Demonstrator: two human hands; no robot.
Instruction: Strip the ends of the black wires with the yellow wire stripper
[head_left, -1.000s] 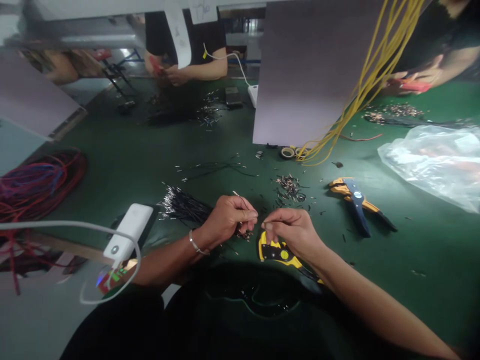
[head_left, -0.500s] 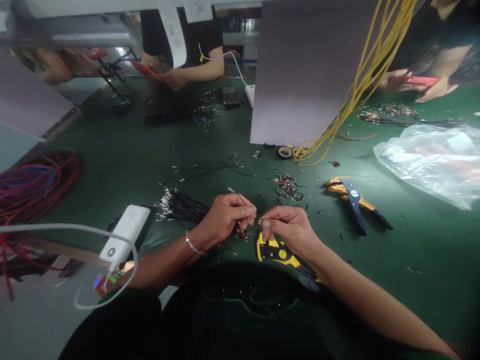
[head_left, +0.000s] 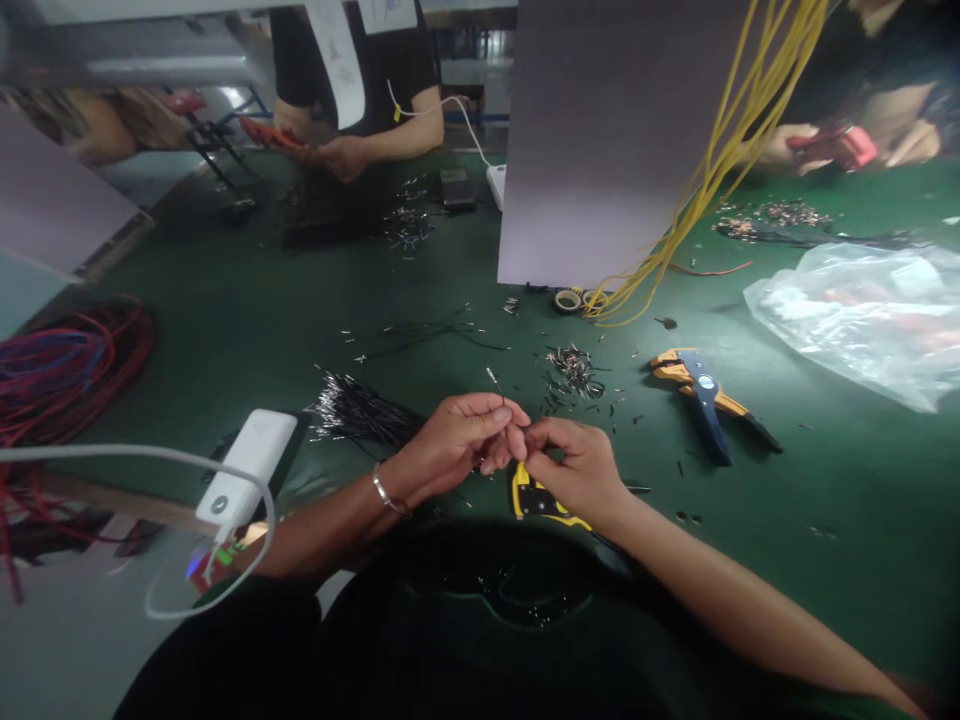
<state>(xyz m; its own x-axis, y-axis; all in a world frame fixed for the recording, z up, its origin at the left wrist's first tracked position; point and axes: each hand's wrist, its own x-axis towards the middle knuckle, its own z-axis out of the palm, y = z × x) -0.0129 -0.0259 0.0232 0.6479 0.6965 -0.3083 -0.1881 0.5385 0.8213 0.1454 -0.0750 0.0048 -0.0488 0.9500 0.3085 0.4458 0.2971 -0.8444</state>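
Between thumb and fingers, my left hand (head_left: 469, 435) pinches a thin black wire (head_left: 501, 390), whose silvery tip points up above the fingers. My right hand (head_left: 574, 460) is closed at the fingertips, touching my left fingers; what it pinches is too small to make out. A bundle of black wires with silvery ends (head_left: 360, 412) lies left of my left hand, partly behind it. Under my right hand is a yellow and black tool (head_left: 536, 500), partly covered. Small cut pieces (head_left: 574, 372) are heaped beyond my hands.
An orange and blue wire stripper (head_left: 701, 385) lies at the right, near a clear plastic bag (head_left: 862, 320). Yellow wires (head_left: 697, 210) hang beside a grey panel (head_left: 600, 150). A white power bank (head_left: 247, 465) and red coiled wires (head_left: 82, 370) are left. Two people hold red tools across the table.
My right hand has moved in against my left fingers. The wire tip in my left hand now stands more upright and farther right. The person at right has turned the red tool.
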